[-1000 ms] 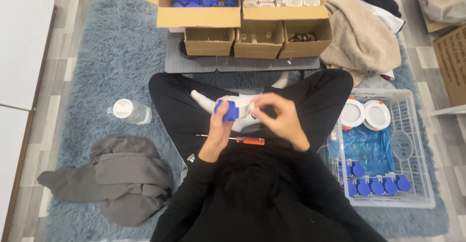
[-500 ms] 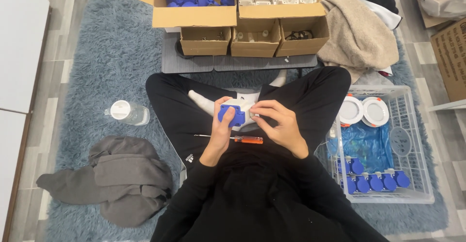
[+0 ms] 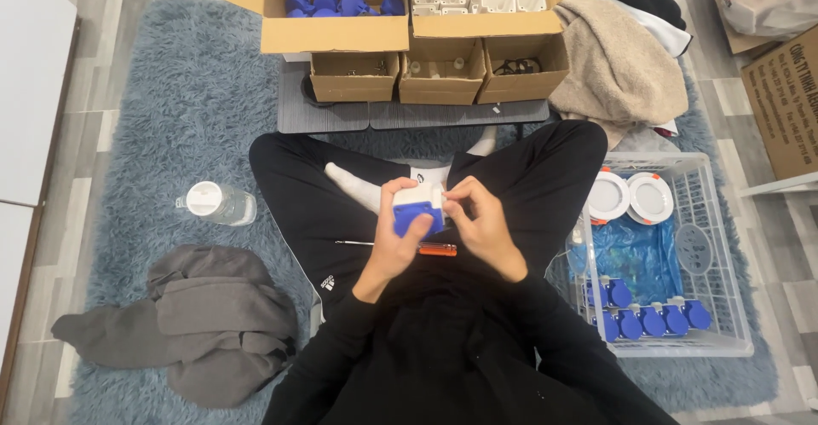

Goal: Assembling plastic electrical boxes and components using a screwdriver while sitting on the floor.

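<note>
Mid-frame: left hand (image 3: 394,236) and right hand (image 3: 486,220) together, clamped on blue-and-white socket box (image 3: 419,209); screwdriver (image 3: 409,247) just below.

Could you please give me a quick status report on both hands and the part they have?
Left hand and right hand both gripping the blue-and-white socket over the lap. Screwdriver lies on the leg beneath. Nothing in the way.

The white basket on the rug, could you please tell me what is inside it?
The basket holds two white discs, a blue bag and blue sockets. Whatever lies under the bag is hidden.
</note>
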